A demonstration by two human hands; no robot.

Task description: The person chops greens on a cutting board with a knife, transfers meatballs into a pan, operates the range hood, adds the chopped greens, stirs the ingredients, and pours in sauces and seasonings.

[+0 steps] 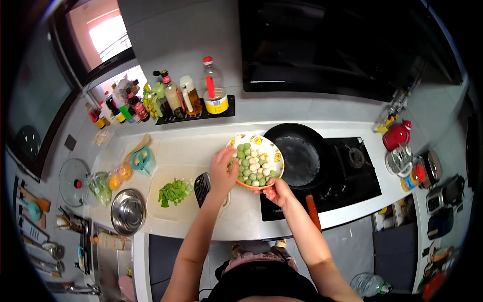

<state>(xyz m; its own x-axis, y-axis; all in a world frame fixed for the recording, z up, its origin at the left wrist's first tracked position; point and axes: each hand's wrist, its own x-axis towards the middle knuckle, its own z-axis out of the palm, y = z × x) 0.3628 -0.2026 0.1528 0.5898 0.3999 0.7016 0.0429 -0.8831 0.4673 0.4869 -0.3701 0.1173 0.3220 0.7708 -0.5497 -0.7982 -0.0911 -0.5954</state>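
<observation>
My right hand [276, 193] grips the lower right rim of a bowl [272, 146] with a fruit pattern inside, its fingers curled underneath. Green and white round balls [253, 165] fill much of it. My left hand [222, 168] lies across the bowl's left rim, thumb and fingers apart beside the green balls; its fingertips are partly hidden. Just right of the bowl, a black frying pan [298, 160] with a red-brown handle [313, 212] sits on the stove [347, 186], a shiny clear layer in its bottom.
Chopped greens [174, 192] lie on a pale cutting board [162, 217], near a dark cleaver blade [203, 189]. Left of it are a steel bowl [128, 212], oranges [119, 175] and bagged greens [99, 187]. Bottles [173, 95] line a back shelf; a dark range hood [322, 48] hangs above.
</observation>
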